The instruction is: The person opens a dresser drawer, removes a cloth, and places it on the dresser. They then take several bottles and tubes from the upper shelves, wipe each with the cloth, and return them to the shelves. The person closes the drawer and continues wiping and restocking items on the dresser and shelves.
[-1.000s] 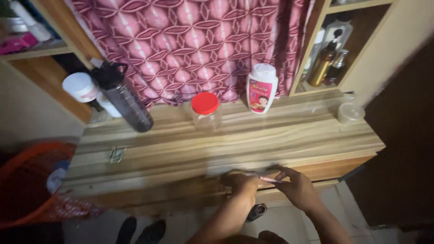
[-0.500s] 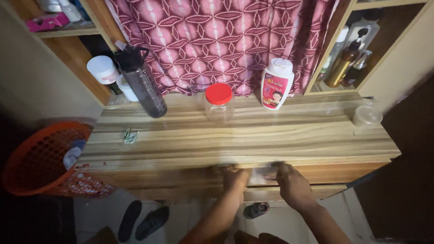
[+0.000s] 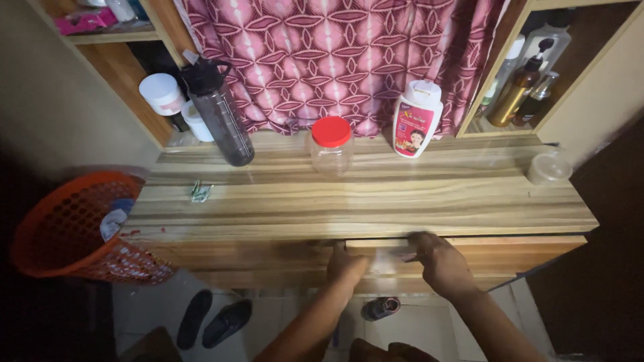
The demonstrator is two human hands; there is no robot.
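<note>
I look down on a wooden table (image 3: 402,201) with a drawer front (image 3: 496,249) just under its top. My left hand (image 3: 345,265) is curled at the drawer's upper left corner, its fingers lost in shadow. My right hand (image 3: 439,263) has its fingers over the drawer's top edge. A small pale blur lies between the two hands; what it is cannot be made out.
On the table stand a dark water bottle (image 3: 218,110), a clear jar with a red lid (image 3: 331,144), a white lotion bottle (image 3: 416,121), a small clear tub (image 3: 549,167) and a green wrapper (image 3: 200,191). An orange mesh basket (image 3: 67,228) stands at left. Slippers (image 3: 215,318) lie on the floor.
The view has tilted and drawn closer to the table. My hands, which held a thin pinkish thing between them, have moved apart onto the drawer front.
</note>
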